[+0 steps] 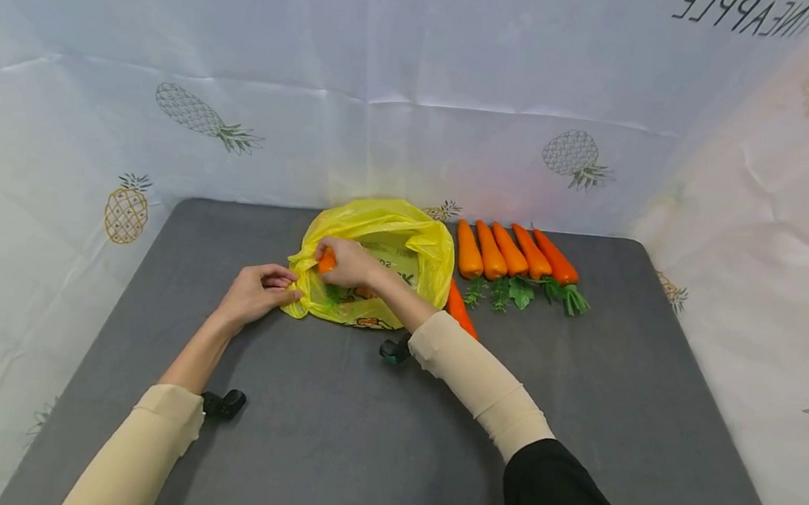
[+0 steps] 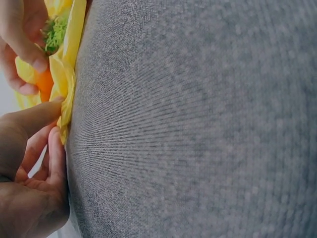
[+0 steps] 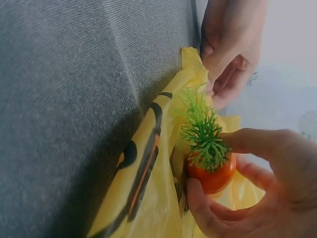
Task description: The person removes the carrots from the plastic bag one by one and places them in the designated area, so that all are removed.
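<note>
A yellow plastic bag lies with its mouth open at the far middle of the table. My right hand is inside the mouth and grips an orange carrot with feathery green leaves. At the bag's left edge, my left hand pinches the plastic between thumb and fingers, as the left wrist view shows with the hand near the yellow rim. The carrot's far end is hidden by the bag and fingers.
Several carrots with green tops lie in a row right of the bag. Another carrot lies against the bag's right side, partly behind my right arm. The grey table meets a white pineapple-print cloth at the back.
</note>
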Motion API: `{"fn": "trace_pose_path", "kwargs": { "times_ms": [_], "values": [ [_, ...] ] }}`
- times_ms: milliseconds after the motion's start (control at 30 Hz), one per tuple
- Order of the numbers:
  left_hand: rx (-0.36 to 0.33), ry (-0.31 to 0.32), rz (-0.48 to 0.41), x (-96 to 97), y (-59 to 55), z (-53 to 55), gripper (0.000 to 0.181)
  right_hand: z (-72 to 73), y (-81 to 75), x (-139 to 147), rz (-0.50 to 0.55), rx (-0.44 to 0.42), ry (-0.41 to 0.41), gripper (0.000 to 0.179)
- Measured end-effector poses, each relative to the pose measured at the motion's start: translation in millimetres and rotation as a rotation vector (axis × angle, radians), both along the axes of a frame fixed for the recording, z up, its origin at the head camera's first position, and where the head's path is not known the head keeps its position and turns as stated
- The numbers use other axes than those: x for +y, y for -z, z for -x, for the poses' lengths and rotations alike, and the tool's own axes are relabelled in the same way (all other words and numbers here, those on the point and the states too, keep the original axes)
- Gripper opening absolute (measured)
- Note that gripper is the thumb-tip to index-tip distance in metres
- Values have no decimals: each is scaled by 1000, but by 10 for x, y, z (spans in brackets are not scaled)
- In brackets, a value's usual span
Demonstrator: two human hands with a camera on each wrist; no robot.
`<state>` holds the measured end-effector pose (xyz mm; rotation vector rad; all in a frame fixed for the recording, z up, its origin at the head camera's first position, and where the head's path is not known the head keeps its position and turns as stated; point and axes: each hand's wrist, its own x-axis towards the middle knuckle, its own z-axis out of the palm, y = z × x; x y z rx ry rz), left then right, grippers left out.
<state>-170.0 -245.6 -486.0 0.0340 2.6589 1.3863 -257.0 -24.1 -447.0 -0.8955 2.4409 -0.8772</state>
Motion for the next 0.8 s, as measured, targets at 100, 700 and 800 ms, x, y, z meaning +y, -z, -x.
{"fn": "trace_pose_path", "kwargs": {
  "times_ms": [100,700,800],
  "values": [
    [-5,0,-5,7,7,-1,40,2,-12,49,3,-30,9,33],
    [-6,-10,3,-2,0,-20,40,-54,-185,402,52,-69,-80,41],
    [-5,-14,-3,0,-1,-26,41,-85,-239,469,68,-70,-102,42]
  ]
}}
